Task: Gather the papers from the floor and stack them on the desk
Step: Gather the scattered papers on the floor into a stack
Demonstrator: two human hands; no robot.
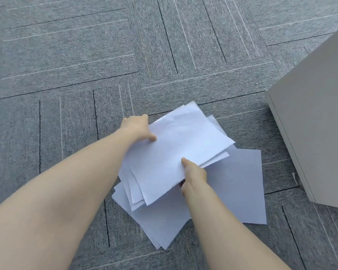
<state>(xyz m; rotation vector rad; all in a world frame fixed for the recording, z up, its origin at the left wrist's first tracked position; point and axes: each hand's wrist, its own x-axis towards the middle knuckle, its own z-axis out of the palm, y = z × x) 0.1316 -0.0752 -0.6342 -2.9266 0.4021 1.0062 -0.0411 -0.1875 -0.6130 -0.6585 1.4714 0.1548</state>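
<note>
Head view looked down on grey carpet, with a pale cabinet standing at the right, cut off by the frame edge. The left hand pinched the far left edge of a bundle of white papers, thumb on top. The right hand gripped the near edge the same way, its fingers hidden underneath. More sheets lay loose on the carpet below, perhaps four or five; their overlap made counting unsure.
</note>
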